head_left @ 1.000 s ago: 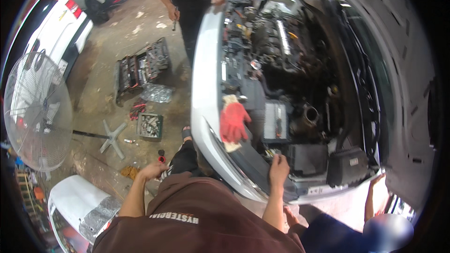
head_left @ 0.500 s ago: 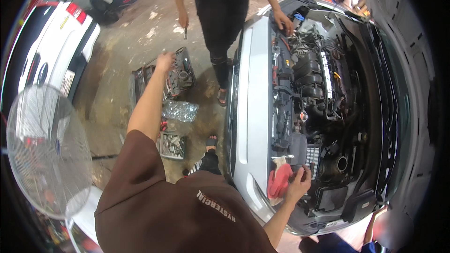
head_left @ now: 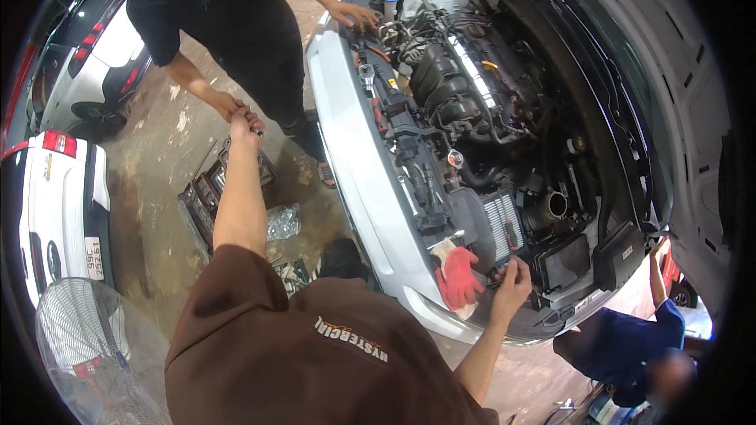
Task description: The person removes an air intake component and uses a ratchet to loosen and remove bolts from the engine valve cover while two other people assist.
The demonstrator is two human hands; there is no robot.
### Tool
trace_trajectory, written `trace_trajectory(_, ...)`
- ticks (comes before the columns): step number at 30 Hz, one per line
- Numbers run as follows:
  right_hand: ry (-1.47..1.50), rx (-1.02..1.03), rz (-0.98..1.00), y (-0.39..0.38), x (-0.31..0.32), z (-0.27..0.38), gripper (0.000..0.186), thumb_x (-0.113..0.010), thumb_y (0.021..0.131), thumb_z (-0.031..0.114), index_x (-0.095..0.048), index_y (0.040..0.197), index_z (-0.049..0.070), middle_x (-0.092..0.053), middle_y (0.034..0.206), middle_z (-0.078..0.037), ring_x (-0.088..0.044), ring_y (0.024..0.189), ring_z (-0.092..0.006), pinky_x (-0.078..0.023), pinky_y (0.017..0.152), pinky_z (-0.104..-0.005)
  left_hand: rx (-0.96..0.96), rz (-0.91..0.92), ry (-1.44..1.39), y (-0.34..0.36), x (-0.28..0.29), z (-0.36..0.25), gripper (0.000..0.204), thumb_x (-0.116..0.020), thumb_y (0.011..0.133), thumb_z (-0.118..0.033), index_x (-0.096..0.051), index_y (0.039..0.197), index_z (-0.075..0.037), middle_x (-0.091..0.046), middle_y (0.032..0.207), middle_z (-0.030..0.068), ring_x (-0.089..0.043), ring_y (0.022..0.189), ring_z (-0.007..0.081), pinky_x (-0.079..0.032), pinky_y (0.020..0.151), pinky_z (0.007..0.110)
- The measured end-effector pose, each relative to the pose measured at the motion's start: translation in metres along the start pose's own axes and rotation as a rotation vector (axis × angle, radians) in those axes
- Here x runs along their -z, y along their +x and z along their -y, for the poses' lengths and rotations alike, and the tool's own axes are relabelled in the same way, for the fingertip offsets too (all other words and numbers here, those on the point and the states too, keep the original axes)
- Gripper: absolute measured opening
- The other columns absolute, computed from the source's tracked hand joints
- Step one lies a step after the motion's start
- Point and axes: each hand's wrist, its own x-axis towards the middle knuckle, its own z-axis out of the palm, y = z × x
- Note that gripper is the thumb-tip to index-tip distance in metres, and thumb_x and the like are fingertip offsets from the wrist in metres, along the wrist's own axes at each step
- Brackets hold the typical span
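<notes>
My left hand (head_left: pixel 246 123) is stretched out over the floor toolbox and meets the right hand (head_left: pixel 226 104) of a person in black. Its fingers are closed, and a small dark end shows by them; the thing itself is mostly hidden. Over the front corner of the engine bay, my right hand (head_left: pixel 513 279) has its fingers curled together, and I cannot make out what is in them. Beside it a red-and-white work glove (head_left: pixel 459 279) lies on the car's front edge. A slim tool-like piece (head_left: pixel 510 232) sits just beyond those fingers, by the ribbed air filter (head_left: pixel 496 216).
A silver car's engine (head_left: pixel 449 86) lies exposed under its raised hood (head_left: pixel 693 110). On the floor are an open toolbox (head_left: pixel 206 181) and a clear plastic bag (head_left: pixel 283 222). A fan (head_left: pixel 94 354) stands at the lower left. Another person (head_left: pixel 630 346) is at the lower right.
My left hand has risen from the toolbox to the other person's hand, which held a short metal tool. That person has come closer. The view has turned toward the car.
</notes>
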Motion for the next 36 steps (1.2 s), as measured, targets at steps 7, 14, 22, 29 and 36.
trace_trajectory(7, -0.203, 0.157, 0.390, 0.064, -0.152, 0.072, 0.028, -0.068, 0.103, 0.023, -0.074, 0.115, -0.001, -0.076, 0.091, -0.013, -0.072, 0.083, -0.0204, -0.055, 0.076, -0.0344, 0.199, 0.123, 0.083, -0.119, -0.042, 0.019, 0.025, -0.066, 0.105, -0.027, -0.064, 0.108, -0.001, -0.030, 0.063, -0.0103, -0.027, 0.047, 0.0028, -0.022, 0.041, 0.022)
trace_trajectory(14, -0.444, 0.331, 0.768, 0.125, -0.404, 0.121, 0.032, -0.069, 0.096, 0.026, -0.077, 0.114, 0.000, -0.077, 0.106, -0.027, -0.073, 0.106, -0.0451, -0.056, 0.095, -0.0533, 0.314, 0.338, 0.463, -0.166, -0.061, 0.056, 0.033, -0.066, 0.104, -0.033, -0.066, 0.096, -0.001, -0.041, 0.058, -0.0033, -0.037, 0.044, 0.0087, -0.029, 0.040, 0.027)
trace_trajectory(22, -0.757, 0.416, 0.764, 0.162, -0.526, 0.123, 0.030, -0.068, 0.094, 0.018, -0.071, 0.119, 0.001, -0.075, 0.113, -0.027, -0.072, 0.109, -0.0466, -0.057, 0.094, -0.0554, 0.094, 0.651, 1.190, -0.038, -0.129, 0.075, 0.038, -0.070, 0.102, -0.037, -0.081, 0.102, 0.000, -0.059, 0.065, 0.0027, -0.054, 0.056, 0.0122, -0.045, 0.057, 0.035)
trace_trajectory(29, -0.784, 0.535, 0.878, 0.174, -0.536, 0.125, 0.025, -0.055, 0.094, 0.007, -0.076, 0.107, 0.001, -0.074, 0.110, -0.027, -0.072, 0.107, -0.0457, -0.058, 0.093, -0.0554, -0.427, 0.745, 1.476, 0.079, -0.219, 0.125, 0.036, -0.074, 0.097, -0.036, -0.078, 0.109, -0.002, -0.071, 0.075, 0.0177, -0.070, 0.069, 0.0325, -0.052, 0.067, 0.044)
trace_trajectory(36, -0.731, 0.510, 0.878, 0.165, -0.492, 0.115, 0.022, -0.057, 0.091, 0.006, -0.076, 0.096, -0.004, -0.074, 0.106, -0.027, -0.072, 0.103, -0.0456, -0.057, 0.091, -0.0546, -0.381, 0.840, 1.857, 0.092, -0.230, 0.150, 0.035, -0.073, 0.096, -0.037, -0.074, 0.115, -0.008, -0.077, 0.091, 0.0204, -0.076, 0.088, 0.0427, -0.061, 0.083, 0.052)
